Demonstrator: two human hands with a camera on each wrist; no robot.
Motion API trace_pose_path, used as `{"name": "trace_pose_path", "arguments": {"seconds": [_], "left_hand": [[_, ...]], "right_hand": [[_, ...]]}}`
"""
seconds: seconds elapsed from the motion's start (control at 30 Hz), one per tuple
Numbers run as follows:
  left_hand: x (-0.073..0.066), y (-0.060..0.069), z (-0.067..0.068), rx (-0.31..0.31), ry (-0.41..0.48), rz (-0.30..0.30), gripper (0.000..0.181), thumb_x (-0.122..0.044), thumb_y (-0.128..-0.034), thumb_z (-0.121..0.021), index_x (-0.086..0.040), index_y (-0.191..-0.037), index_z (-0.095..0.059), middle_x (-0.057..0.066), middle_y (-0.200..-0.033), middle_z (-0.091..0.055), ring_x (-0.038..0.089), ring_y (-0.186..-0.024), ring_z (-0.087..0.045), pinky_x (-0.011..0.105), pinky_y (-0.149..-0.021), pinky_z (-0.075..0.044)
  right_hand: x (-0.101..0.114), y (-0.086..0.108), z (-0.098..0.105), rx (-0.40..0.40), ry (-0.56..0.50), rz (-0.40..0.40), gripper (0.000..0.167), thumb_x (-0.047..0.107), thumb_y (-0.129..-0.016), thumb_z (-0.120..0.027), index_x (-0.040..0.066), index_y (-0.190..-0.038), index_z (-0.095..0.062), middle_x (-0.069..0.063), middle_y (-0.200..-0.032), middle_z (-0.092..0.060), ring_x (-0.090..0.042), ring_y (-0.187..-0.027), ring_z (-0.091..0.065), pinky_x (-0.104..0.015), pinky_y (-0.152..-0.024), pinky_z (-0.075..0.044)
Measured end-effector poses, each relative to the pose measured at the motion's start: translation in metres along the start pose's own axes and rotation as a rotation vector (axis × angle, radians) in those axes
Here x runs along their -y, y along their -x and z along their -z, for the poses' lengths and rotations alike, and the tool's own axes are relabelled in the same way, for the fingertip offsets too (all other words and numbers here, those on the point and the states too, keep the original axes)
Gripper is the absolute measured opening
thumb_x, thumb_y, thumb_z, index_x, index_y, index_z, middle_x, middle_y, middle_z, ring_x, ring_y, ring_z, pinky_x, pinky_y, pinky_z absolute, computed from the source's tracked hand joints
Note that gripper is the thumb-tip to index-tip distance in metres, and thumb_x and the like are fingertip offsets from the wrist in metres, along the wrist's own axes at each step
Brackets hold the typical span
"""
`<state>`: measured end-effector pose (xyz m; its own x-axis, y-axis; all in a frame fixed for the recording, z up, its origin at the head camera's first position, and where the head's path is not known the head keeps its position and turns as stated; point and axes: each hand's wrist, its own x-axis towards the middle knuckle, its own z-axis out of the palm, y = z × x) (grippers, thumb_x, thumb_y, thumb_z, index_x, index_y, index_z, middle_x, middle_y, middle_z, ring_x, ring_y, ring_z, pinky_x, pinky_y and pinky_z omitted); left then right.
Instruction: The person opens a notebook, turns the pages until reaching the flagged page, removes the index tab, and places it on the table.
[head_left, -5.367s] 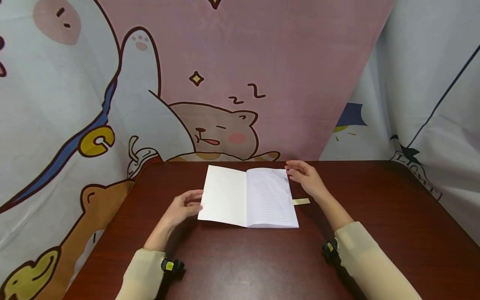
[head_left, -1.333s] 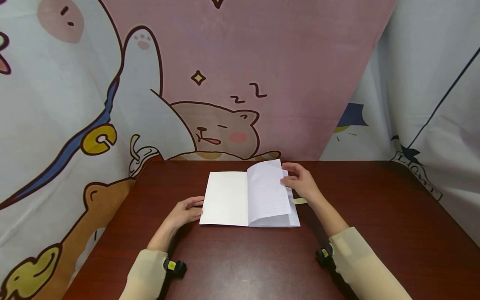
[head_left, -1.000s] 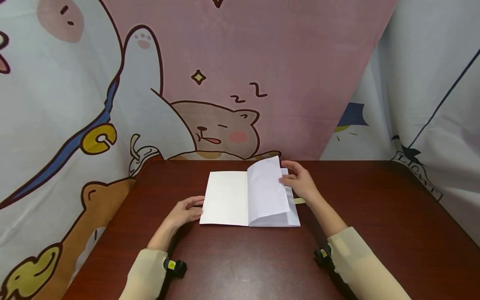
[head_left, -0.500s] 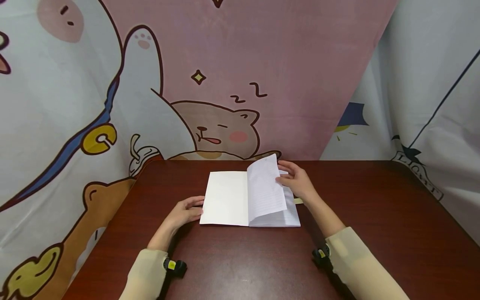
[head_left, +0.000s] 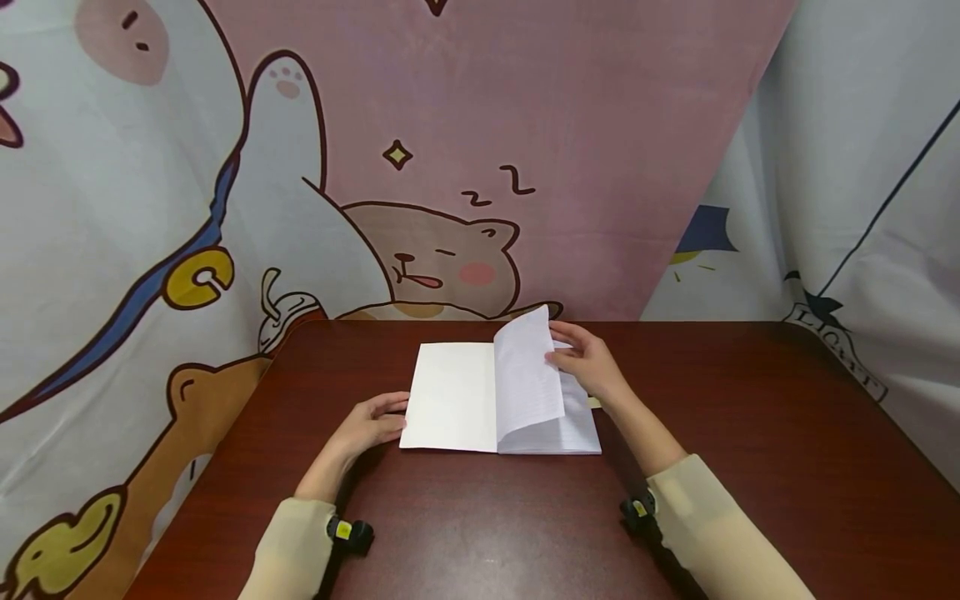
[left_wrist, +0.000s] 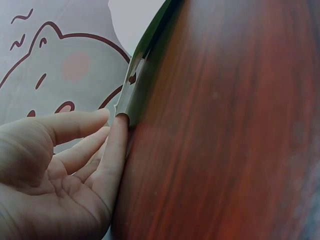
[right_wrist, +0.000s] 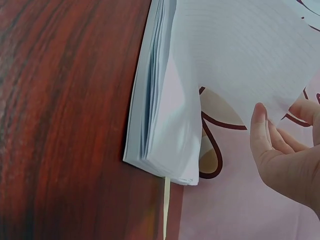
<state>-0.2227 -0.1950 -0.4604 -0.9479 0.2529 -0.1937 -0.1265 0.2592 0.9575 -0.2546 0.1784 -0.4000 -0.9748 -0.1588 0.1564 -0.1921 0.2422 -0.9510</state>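
Note:
An open notebook (head_left: 457, 396) lies on the table, with a blank left side and lined pages on the right. A lifted page (head_left: 527, 375) curves up from the right half, its free edge between the thumb and fingers of my right hand (head_left: 588, 360). In the right wrist view this hand (right_wrist: 290, 150) pinches near the corner of the raised page (right_wrist: 245, 65). My left hand (head_left: 369, 425) touches the left edge of the notebook with its fingertips. Seen from the left wrist, this hand (left_wrist: 75, 175) has fairly straight fingers, one against the cover edge (left_wrist: 131, 92).
A pale ribbon bookmark (head_left: 595, 402) sticks out from the notebook's right side. The brown wooden table (head_left: 480, 517) reaches back to a cartoon-printed curtain (head_left: 600, 167). Each wrist wears a small black camera (head_left: 351, 536).
My right hand comes off the notebook's top right corner, takes the page and draws it up and leftward. More of the page beneath shows. The left hand stays at the left edge.

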Motion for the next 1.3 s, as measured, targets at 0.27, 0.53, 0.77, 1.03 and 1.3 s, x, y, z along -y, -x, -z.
{"name": "trace_pose_path", "arguments": {"seconds": [0.27, 0.53, 0.77, 1.03, 1.3], "left_hand": [[-0.002, 0.002, 0.000, 0.002, 0.001, -0.005, 0.053, -0.005, -0.0963, -0.062, 0.004, -0.145, -0.045, 0.030, -0.143, -0.049, 0.018, -0.108, -0.066, 0.031, -0.087, -0.058], [-0.003, 0.002, -0.001, 0.001, 0.017, -0.002, 0.052, -0.004, -0.0968, -0.061, 0.004, -0.146, -0.044, 0.030, -0.143, -0.049, 0.016, -0.107, -0.066, 0.029, -0.087, -0.058], [-0.002, 0.002, -0.001, 0.001, 0.029, -0.004, 0.052, -0.004, -0.0970, -0.060, 0.005, -0.146, -0.044, 0.031, -0.143, -0.049, 0.013, -0.105, -0.065, 0.027, -0.086, -0.058], [0.001, 0.001, -0.001, -0.010, 0.060, 0.013, 0.052, -0.001, -0.0956, -0.061, 0.003, -0.145, -0.046, 0.029, -0.142, -0.050, 0.010, -0.101, -0.066, 0.025, -0.085, -0.057], [0.003, 0.001, 0.002, -0.005, 0.071, 0.000, 0.053, -0.003, -0.0966, -0.060, 0.002, -0.146, -0.044, 0.029, -0.143, -0.049, 0.012, -0.105, -0.065, 0.024, -0.087, -0.057]], "right_hand": [[0.004, 0.000, -0.005, 0.011, -0.003, 0.009, 0.057, 0.002, -0.093, -0.064, -0.004, -0.145, -0.045, -0.030, -0.143, -0.051, -0.043, -0.117, -0.062, -0.021, -0.083, -0.056], [0.006, -0.001, -0.010, 0.023, -0.036, 0.028, 0.056, 0.001, -0.093, -0.063, -0.005, -0.145, -0.044, -0.031, -0.142, -0.051, -0.034, -0.110, -0.066, -0.029, -0.086, -0.058], [0.013, -0.001, -0.015, 0.036, -0.041, 0.034, 0.055, 0.002, -0.094, -0.062, -0.006, -0.145, -0.044, -0.031, -0.143, -0.051, -0.037, -0.113, -0.065, -0.032, -0.087, -0.058], [0.016, -0.005, -0.025, 0.049, -0.083, 0.039, 0.055, 0.002, -0.095, -0.062, -0.005, -0.146, -0.044, -0.031, -0.142, -0.052, -0.023, -0.104, -0.067, -0.047, -0.094, -0.055], [0.023, -0.006, -0.031, 0.070, -0.106, 0.041, 0.053, 0.005, -0.096, -0.061, -0.003, -0.146, -0.044, -0.030, -0.141, -0.053, -0.038, -0.114, -0.063, -0.045, -0.093, -0.056]]}}
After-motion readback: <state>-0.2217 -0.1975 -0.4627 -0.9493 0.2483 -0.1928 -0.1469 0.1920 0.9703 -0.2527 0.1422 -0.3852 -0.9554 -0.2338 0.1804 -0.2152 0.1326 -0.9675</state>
